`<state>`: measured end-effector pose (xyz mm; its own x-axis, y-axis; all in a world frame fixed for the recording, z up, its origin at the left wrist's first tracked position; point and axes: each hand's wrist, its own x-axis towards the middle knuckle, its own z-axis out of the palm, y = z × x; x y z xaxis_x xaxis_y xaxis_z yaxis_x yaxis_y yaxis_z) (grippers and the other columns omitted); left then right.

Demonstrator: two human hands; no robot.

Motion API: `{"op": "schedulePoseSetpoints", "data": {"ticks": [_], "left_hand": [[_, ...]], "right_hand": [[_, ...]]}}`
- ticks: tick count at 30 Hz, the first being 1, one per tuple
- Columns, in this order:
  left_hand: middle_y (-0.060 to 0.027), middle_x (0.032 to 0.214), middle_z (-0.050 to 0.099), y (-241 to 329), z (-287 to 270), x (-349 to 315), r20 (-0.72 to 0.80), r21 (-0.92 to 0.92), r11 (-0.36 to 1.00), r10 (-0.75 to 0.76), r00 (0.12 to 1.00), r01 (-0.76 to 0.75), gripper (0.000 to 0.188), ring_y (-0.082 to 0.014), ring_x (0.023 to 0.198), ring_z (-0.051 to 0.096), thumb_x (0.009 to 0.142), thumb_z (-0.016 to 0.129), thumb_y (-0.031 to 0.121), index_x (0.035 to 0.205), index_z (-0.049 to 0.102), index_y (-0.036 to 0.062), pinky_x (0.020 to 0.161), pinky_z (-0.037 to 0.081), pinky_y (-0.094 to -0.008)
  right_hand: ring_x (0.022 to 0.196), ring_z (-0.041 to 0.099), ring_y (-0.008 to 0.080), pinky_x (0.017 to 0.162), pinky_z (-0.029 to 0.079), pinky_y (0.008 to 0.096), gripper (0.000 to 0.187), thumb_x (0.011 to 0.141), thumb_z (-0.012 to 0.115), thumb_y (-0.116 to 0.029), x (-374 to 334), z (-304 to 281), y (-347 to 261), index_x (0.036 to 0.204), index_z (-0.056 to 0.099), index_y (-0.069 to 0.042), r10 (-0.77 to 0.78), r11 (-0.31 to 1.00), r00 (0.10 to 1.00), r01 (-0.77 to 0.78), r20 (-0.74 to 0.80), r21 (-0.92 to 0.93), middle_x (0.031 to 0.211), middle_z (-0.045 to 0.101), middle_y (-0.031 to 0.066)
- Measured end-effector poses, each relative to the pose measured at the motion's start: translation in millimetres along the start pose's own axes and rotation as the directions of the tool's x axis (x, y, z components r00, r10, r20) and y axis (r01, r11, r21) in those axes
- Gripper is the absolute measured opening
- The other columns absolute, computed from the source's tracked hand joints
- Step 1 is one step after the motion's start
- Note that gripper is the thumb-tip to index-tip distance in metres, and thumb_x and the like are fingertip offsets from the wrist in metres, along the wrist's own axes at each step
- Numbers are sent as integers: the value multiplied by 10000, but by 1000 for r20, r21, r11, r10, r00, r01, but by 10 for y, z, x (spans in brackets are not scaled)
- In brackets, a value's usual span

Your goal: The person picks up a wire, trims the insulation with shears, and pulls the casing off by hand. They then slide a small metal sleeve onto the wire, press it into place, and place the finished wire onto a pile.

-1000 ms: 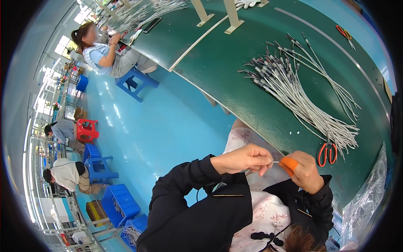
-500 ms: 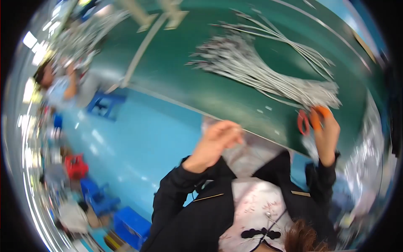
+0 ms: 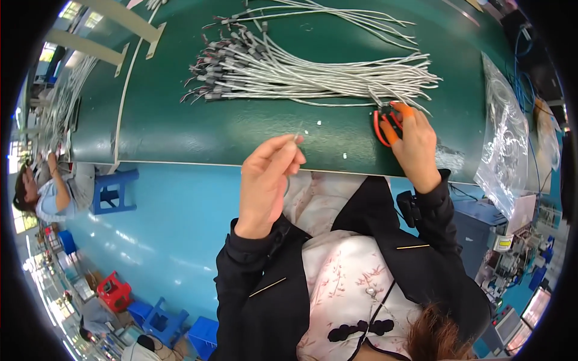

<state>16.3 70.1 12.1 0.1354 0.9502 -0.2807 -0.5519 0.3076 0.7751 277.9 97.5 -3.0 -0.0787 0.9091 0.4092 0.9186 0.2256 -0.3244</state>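
Note:
My left hand (image 3: 268, 180) is raised over the near table edge, thumb and fingertips pinched together. A thin pale piece (image 3: 300, 128) pokes up from that pinch, too small to name. On the right, my right hand (image 3: 415, 141) wears orange finger covers on thumb and forefinger. These close around the red-handled cutters (image 3: 379, 129), whose jaws point toward the cables. Just beyond lies a thick bundle of grey-white cables (image 3: 337, 75), dark connectors at its left end. A smaller group of cables (image 3: 349, 17) lies farther back.
The green table (image 3: 241, 135) carries small white scraps (image 3: 319, 123). Clear plastic bags (image 3: 504, 132) hang over its right end. Pale posts (image 3: 129, 18) rise at the far left. Beyond a blue stool (image 3: 114, 191), a person (image 3: 54, 186) sits working. Red and blue stools stand on the floor.
The view has swung and sharpened, so the table now lies straighter across it. My left hand has risen toward the table edge. My right hand stays by the cutters, fingers around the handles.

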Motion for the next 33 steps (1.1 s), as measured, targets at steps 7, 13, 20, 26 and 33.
{"op": "schedulePoseSetpoints", "data": {"ticks": [7,13,20,26,33], "left_hand": [[-67,848,618,-23,-66,39,0,-46,999,-1,1000,1,169,-97,726,502,906,588,81,1033,614,-26,658,394,-224],[-60,838,615,-14,-36,29,-29,89,992,97,995,-94,148,-107,725,510,900,583,75,1020,619,-5,666,391,-237],[-62,853,622,-54,-33,31,-12,114,985,128,992,-126,141,-111,752,534,894,586,66,1016,624,8,675,393,-237],[-50,866,626,-70,-1,-7,-57,161,979,138,989,-127,141,-112,766,564,884,597,48,1019,624,18,689,418,-239],[-56,890,634,-100,19,-17,-22,142,979,153,988,-148,147,-130,786,592,871,608,18,1017,612,2,739,449,-256]], "right_hand": [[743,604,249,600,458,335,334,777,670,-30,-142,-20,89,1091,559,-11,-68,997,996,70,60,-29,870,613,123],[695,549,94,556,389,225,402,744,716,-25,-285,-230,-232,1111,551,-14,193,795,953,-291,232,532,817,589,47],[650,461,51,542,345,200,475,681,795,-81,-223,-91,-664,1081,552,-4,51,545,874,-429,482,720,727,516,12],[620,454,112,557,392,244,472,671,804,-131,-127,-56,-752,1046,556,14,-115,646,870,-300,478,702,705,500,40],[614,495,179,567,432,295,496,665,809,-204,-28,-135,-806,1026,564,31,-127,748,859,-245,495,617,706,522,83]]}}
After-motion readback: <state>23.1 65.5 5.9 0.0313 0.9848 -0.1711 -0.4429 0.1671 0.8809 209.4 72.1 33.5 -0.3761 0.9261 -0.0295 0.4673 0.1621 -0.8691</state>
